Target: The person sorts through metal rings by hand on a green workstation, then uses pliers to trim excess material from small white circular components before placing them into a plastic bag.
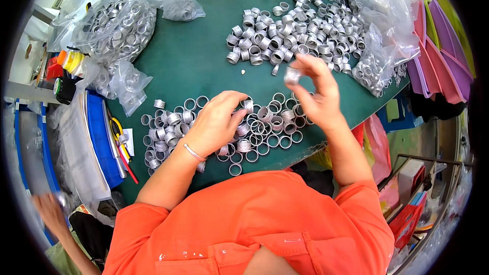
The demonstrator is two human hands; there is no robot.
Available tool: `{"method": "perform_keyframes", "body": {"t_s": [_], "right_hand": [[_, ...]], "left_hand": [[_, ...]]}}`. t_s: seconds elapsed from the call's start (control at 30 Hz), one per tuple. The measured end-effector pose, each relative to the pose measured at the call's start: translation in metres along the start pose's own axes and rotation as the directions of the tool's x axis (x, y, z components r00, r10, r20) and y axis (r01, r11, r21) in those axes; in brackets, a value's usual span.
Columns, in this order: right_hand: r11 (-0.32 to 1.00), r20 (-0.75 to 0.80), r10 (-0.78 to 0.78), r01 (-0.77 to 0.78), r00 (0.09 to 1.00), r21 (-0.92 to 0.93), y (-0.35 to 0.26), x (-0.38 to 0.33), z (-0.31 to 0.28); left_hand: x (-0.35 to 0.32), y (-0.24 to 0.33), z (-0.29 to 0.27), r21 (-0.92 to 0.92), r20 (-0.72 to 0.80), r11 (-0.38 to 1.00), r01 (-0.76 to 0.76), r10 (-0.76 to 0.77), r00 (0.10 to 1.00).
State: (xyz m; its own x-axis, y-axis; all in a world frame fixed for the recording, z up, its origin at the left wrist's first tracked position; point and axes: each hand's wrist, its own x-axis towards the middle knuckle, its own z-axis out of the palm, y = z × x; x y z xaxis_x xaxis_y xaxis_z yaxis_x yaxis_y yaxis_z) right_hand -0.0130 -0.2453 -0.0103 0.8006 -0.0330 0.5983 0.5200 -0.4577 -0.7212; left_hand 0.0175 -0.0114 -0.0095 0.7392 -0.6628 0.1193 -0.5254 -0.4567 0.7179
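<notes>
Between the thumb and fingers of my right hand point(321, 94) is a silver metal ring point(292, 76), lifted above the table and slightly blurred. My left hand point(214, 125), a bangle on its wrist, reaches over the near pile of metal rings point(262, 131). Its thumb and forefinger close on another metal ring point(248, 106) at that pile's far side. Many near rings lie flat, showing their round openings; others rest on their sides. Beyond my hands spreads a larger heap of similar rings point(275, 35). Part of the near pile is hidden under my left hand and forearm.
Clear plastic bags of rings point(119, 25) stand at the far left, with more bags point(382, 15) at the right. A blue tray point(99, 137), pliers point(116, 127) and a tape roll line the left side. Another person's hand point(51, 211) shows at lower left.
</notes>
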Motion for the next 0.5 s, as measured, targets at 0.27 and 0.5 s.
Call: {"method": "perform_keyframes", "body": {"t_s": [0.27, 0.5], "right_hand": [[0.733, -0.145, 0.597, -0.61, 0.789, -0.301, -0.019, -0.079, -0.159], [0.087, -0.249, 0.768, -0.482, 0.589, -0.872, -0.015, -0.133, -0.21]], "left_hand": [[-0.001, -0.005, 0.0, 0.015, 0.008, 0.999, -0.033, 0.033, 0.999], [-0.002, -0.006, 0.0, -0.002, 0.022, 1.0, -0.013, 0.013, 1.0]]}}
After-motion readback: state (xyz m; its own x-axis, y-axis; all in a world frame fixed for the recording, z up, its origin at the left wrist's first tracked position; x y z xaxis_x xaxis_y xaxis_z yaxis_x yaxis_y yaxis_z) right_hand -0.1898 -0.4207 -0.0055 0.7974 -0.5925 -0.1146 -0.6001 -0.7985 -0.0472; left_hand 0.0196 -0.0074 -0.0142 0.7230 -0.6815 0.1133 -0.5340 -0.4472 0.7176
